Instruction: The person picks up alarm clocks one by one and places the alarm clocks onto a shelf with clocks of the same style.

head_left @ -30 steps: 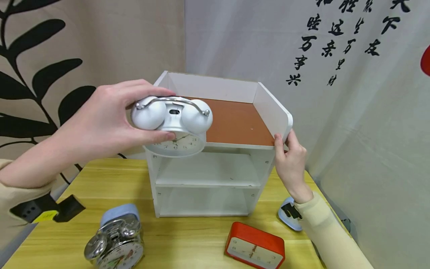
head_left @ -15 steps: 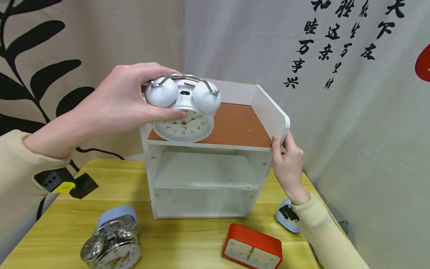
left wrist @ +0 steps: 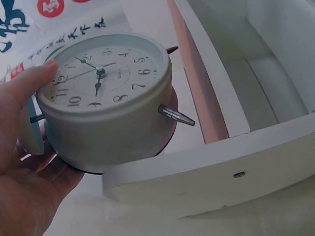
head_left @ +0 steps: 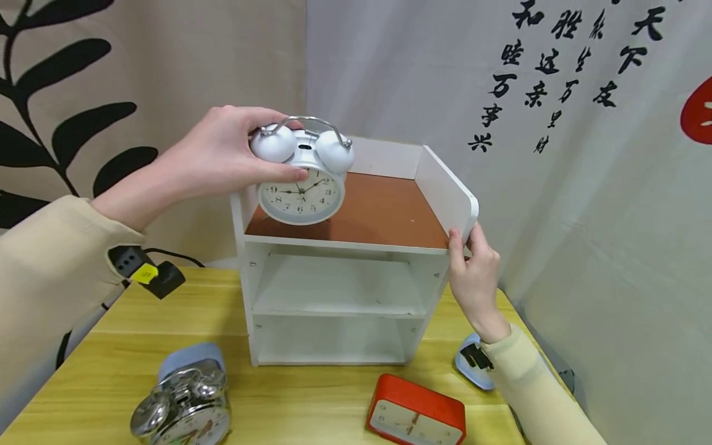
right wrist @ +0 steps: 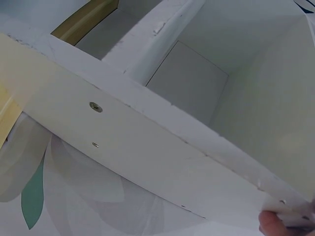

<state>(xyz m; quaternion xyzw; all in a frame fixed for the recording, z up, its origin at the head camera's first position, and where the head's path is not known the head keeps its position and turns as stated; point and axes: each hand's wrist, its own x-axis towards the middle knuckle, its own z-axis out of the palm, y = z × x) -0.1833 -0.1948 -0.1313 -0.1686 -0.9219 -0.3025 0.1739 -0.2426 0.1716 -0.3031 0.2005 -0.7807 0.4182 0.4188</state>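
Observation:
My left hand [head_left: 222, 151] grips a white twin-bell alarm clock [head_left: 300, 196] with the thumb over the front rim and the fingers behind. The clock hangs upright over the brown top board [head_left: 384, 207] of a white shelf unit [head_left: 339, 315], near its left side. In the left wrist view the clock's metal feet [left wrist: 176, 115] point toward the shelf, its dial facing up. My right hand [head_left: 475, 278] holds the front right corner of the unit, thumb in front, at the low side wall. Only a fingertip [right wrist: 275, 223] of it shows in the right wrist view.
A silver twin-bell alarm clock [head_left: 191, 402] stands on the wooden table [head_left: 295, 402] at the front left, a light blue object [head_left: 191, 357] behind it. A red rectangular clock [head_left: 417, 408] sits at the front right. Another light blue object [head_left: 473, 364] lies beside the right forearm.
My left hand has raised the white alarm clock, carried it farther back over the top board and tilted its dial toward me. The right hand keeps its hold on the corner.

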